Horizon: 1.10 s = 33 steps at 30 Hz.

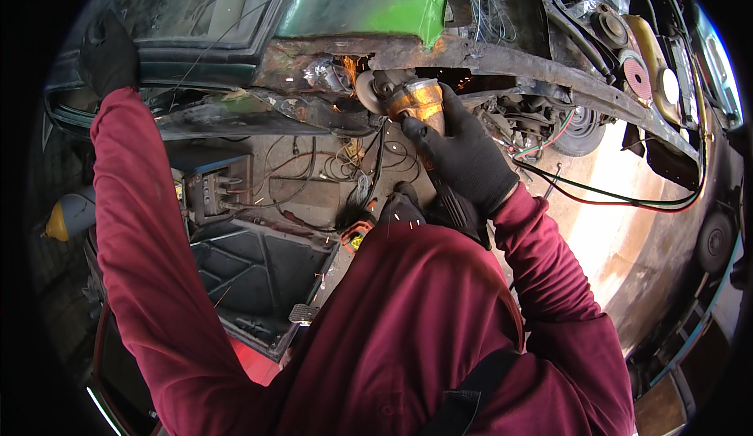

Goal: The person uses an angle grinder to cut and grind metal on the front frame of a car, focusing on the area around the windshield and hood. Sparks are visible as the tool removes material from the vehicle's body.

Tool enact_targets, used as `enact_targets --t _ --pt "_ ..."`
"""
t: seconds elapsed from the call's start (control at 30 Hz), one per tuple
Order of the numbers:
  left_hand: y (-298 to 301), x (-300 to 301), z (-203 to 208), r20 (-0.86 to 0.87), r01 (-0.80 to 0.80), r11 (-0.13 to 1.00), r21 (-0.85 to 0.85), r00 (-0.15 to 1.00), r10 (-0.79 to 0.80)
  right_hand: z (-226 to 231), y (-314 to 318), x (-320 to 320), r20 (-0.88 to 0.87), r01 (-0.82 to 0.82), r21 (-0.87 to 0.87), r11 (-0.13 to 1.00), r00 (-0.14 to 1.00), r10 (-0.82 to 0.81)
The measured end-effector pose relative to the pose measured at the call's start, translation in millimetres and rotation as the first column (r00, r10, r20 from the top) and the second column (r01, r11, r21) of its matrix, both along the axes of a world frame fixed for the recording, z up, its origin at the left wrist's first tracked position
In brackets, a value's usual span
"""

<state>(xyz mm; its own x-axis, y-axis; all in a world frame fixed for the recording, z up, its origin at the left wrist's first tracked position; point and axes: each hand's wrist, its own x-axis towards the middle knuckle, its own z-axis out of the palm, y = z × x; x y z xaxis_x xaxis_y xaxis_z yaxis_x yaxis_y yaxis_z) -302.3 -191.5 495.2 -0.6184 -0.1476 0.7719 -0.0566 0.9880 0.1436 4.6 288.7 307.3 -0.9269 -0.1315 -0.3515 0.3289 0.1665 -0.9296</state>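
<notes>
My right hand (467, 153), in a black glove, is closed around an angle grinder (420, 100) with a worn yellow-orange head and a dark body. Its disc (367, 91) meets the rusty, bare-metal edge of a car body (321, 73), and orange sparks (350, 65) fly there and scatter downward. Off to the left, my gloved left hand (110, 53) is curled over the edge of the dark green car door (192, 73), below its window. The tips of its fingers are hard to make out.
Below the car stand a welding machine (212, 183) and tangled cables (345, 161). A black panel (263, 271) lies at the lower left, near a yellow-topped cylinder (63, 215). Red and green hoses (627, 200) loop at the right, beside the exposed engine parts (620, 51).
</notes>
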Motion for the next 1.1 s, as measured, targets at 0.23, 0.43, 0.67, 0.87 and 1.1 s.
enact_targets --t 0.23,0.43,0.67,0.87,1.1 --pt "3 1 0 0.006 0.011 0.999 0.033 1.000 -0.011 2 -2 -1 -0.017 0.004 0.015 1.000 1.000 -0.004" --pt "8 8 1 0.031 0.008 0.998 0.064 0.999 -0.010 7 0 -1 0.001 -0.008 -0.071 0.997 1.000 0.008" --pt "-2 -1 1 0.007 0.024 1.000 0.000 1.000 -0.024 7 -3 -1 -0.042 0.007 -0.103 0.995 0.999 -0.012" --pt "2 3 0 -0.002 0.031 0.999 0.022 1.000 -0.031 4 -5 -4 -0.011 0.027 -0.121 0.992 1.000 -0.029" --pt "9 8 1 0.023 -0.023 0.999 0.039 0.999 0.023 4 -8 -2 0.024 0.004 0.084 0.996 1.000 -0.006"
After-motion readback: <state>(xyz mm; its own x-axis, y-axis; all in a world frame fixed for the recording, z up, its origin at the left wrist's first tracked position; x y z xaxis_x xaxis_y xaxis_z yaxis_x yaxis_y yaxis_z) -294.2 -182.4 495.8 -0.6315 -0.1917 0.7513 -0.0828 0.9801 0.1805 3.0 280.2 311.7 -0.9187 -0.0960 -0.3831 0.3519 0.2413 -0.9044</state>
